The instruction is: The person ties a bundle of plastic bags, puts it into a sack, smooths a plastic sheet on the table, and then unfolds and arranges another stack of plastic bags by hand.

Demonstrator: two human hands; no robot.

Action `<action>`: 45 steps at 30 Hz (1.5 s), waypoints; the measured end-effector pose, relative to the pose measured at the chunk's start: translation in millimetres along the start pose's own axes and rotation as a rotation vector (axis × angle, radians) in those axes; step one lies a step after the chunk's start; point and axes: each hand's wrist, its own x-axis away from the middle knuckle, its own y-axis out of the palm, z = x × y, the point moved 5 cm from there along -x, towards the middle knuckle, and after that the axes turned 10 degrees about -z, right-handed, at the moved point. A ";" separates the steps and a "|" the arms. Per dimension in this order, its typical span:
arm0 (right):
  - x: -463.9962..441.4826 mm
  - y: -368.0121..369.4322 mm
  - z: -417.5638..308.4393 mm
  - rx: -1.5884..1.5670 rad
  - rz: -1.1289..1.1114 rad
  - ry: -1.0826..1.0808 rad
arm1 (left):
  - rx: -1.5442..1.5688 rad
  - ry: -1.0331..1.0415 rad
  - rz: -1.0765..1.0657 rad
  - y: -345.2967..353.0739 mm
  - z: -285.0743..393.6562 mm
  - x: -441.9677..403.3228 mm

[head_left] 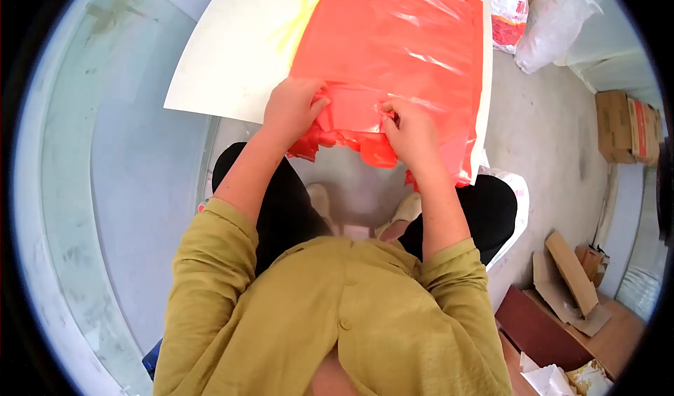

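Note:
A stack of red plastic bags [393, 41] lies flat on a white board [232, 45], its crumpled near edge hanging over my lap. My left hand [293, 108] pinches this edge at the left, fingers closed on the red plastic. A short way to the right, my right hand [411, 130] is also closed, gripping a gathered fold between thumb and fingers. Between the hands the plastic is bunched and wavy. How many layers each hand holds cannot be seen.
Yellow plastic strips [298, 20] lie left of the red stack. Filled white sacks [554, 20] stand at the far right, with a cardboard box [614, 126] below them. An opened carton [565, 284] rests on a brown surface at lower right. A glass panel [147, 171] runs along the left.

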 end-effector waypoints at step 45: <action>104.7 -51.6 40.8 0.075 0.115 0.061 | 0.141 0.109 -0.042 44.4 81.4 43.3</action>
